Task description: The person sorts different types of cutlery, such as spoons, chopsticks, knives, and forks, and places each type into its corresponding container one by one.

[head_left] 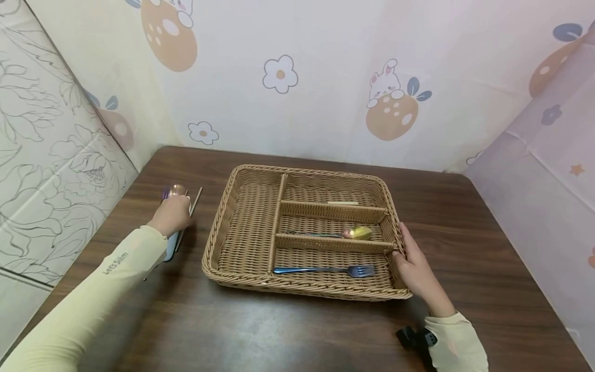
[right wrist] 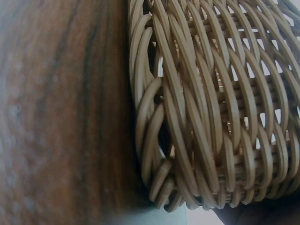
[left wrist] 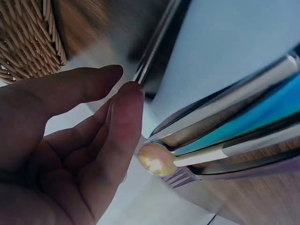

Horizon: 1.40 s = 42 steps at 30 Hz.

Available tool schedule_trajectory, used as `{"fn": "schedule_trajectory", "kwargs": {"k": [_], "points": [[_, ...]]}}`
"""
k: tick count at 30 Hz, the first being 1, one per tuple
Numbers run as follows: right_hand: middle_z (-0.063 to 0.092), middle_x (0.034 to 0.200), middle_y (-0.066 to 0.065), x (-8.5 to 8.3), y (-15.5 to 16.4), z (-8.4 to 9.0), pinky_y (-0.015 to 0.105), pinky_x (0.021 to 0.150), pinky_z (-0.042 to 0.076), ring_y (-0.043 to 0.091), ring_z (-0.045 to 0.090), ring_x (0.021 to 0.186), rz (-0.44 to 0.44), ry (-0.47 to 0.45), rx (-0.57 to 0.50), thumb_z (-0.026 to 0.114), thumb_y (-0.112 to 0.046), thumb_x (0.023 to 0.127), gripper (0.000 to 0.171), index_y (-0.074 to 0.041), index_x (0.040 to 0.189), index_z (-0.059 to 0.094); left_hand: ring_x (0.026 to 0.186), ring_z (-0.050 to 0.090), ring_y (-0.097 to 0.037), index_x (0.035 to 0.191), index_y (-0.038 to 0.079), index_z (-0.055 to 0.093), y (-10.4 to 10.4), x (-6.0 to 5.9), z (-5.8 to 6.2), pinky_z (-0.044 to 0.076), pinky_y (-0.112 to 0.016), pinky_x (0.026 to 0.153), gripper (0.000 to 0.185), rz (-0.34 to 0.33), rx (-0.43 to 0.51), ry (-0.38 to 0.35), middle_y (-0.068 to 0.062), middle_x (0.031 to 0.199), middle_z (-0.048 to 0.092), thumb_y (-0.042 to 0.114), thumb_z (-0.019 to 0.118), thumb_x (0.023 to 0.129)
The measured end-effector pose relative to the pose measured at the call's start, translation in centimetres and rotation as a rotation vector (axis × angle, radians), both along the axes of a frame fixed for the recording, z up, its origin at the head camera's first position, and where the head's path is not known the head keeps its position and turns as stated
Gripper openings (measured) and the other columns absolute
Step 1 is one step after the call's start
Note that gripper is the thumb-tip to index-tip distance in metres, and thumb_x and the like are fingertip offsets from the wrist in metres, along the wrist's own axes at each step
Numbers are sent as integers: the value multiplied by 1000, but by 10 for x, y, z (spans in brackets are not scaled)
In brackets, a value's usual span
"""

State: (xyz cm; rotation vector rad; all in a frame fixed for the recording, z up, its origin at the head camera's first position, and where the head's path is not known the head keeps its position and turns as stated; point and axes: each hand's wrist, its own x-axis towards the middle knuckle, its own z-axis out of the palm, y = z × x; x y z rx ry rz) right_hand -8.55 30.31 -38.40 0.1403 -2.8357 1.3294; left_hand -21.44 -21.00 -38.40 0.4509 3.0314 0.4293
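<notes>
The sorting looked partly done: the wicker tray [head_left: 241, 178] on the desk [head_left: 465, 217] already carried some cutlery, while a small cluster of pieces [head_left: 178, 199] remained outside it, just beside its left wall.

In the tray's front compartment lay a blue fork [head_left: 325, 269], tines toward the right. The middle compartment held a gold-bowled spoon [head_left: 355, 232], and the rear one a pale stick-like piece [head_left: 343, 203] close against the divider (too slim to identify). The long compartment on the left side showed nothing in it.

The left hand [head_left: 173, 214] was down on the remaining cluster. Its wrist view showed the fingers [left wrist: 119, 122] straight and relaxed, gripping nothing, with a fingertip touching a slim metal handle [left wrist: 157, 40]; a spoon bowl [left wrist: 154, 159] and several coloured handles lay just beside it.

The right hand [head_left: 416, 266] rested against the tray's right wall, fingers laid over the rim [right wrist: 187, 108], steadying rather than lifting, by my judgement.
</notes>
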Motion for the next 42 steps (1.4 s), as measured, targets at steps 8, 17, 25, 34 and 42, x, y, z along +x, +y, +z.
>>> {"fn": "schedule_trajectory", "kwargs": {"k": [8,17,25,34,42], "points": [[1,153,31,0,0,1,64,105,14,48,6,138,-2,3,3,38,8,93,70,0,151,-1,56,49,-30,61,4,46,-3,2,-5,45,-50,56,16,21,24,8,-10,59,50,-3,60,62],[0,153,30,1,-1,2,63,106,13,47,5,138,-1,-11,5,37,8,94,69,-1,151,-2,58,51,-32,60,4,44,-3,2,-7,47,-50,58,18,44,36,-21,-12,61,51,-2,61,60],[0,153,30,0,0,1,64,106,13,48,5,138,0,-7,5,37,8,94,69,-1,151,-2,55,47,-27,60,5,45,-1,3,-9,45,-45,52,28,71,73,-80,-7,59,47,7,74,60],[-1,153,30,1,0,0,64,105,14,48,5,138,1,-21,2,37,8,95,69,-2,151,-3,52,43,-23,56,9,42,-2,0,4,41,-40,49,29,51,47,-62,-4,56,43,7,70,64],[-1,153,29,1,0,0,64,105,14,48,5,138,1,-14,-5,36,7,95,69,-3,151,-3,49,40,-21,58,9,42,6,-3,37,37,-36,47,30,45,58,-45,-3,53,41,11,68,73]]}}
